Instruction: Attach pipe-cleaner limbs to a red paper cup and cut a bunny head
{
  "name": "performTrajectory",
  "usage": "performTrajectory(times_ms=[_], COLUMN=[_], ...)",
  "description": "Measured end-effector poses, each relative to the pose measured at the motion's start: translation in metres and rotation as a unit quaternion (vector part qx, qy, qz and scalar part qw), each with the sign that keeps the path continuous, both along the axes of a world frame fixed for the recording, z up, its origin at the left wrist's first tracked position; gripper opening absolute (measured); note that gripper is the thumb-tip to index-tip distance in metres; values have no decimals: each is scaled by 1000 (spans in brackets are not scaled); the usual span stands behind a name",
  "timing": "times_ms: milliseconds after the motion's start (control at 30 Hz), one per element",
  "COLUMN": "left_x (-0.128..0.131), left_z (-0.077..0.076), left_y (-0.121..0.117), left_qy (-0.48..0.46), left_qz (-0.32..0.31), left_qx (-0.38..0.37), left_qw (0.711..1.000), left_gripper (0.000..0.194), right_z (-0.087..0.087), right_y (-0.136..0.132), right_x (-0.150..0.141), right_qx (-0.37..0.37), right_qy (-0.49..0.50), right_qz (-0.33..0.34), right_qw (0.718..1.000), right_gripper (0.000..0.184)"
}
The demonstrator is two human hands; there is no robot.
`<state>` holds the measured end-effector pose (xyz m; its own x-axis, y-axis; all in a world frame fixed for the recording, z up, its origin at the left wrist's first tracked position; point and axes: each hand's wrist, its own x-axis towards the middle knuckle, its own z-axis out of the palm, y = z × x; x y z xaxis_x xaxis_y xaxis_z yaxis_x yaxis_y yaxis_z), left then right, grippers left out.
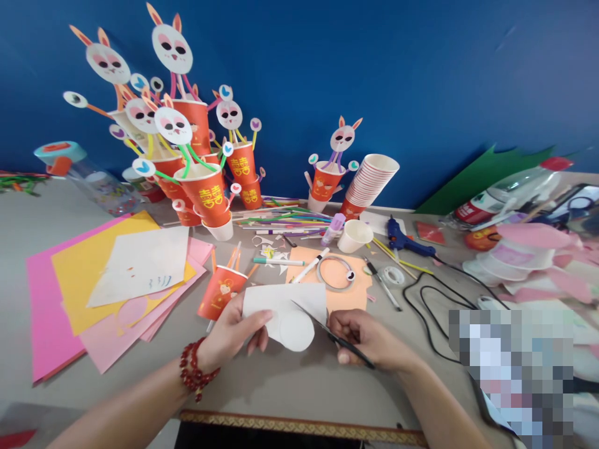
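Observation:
A piece of white paper (285, 298) is pinched between the thumb and fingers of my left hand (241, 327). A drawn circle (296, 330) bulges from its lower edge, its lower and right outline cut free. My right hand (360, 340) is closed around black-handled scissors (344, 343). Their blades lie against the paper just above and right of the circle. Behind my left hand, a red paper cup (223, 292) leans with straws in it. Beyond the white paper lies an orange sheet (334, 274), with a ring-shaped roll (336, 274) and a white marker (311, 265) on it.
Several rabbit-faced cup figures (206, 193) stand at the back left. Coloured sheets (51, 299) lie to the left. A cup stack (372, 184), a blue glue gun (407, 240) with a black cord, and a bottle (510, 190) are to the right.

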<state>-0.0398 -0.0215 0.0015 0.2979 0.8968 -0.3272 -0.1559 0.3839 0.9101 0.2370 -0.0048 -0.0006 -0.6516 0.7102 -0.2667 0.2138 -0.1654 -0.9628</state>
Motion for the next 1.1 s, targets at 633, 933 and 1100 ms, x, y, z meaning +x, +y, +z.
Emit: performTrajectory(times_ms=[633,933,1100], left_x=[7,4,3], left_z=[4,5,6], left_y=[-2,1,2], left_qy=[5,-6,-5], left_qz=[-58,-72,-73], left_qx=[67,40,36], left_qw=[996,997,997], left_gripper=[35,39,43], right_z=[-3,-7,-8], right_y=[-4,-4,-4], right_x=[-6,-2,-2], right_qx=[-114,-106,-97], right_qy=[41,56,56], right_qz=[-52,-4,-11], right_qw=[991,993,994], right_gripper=[63,61,61])
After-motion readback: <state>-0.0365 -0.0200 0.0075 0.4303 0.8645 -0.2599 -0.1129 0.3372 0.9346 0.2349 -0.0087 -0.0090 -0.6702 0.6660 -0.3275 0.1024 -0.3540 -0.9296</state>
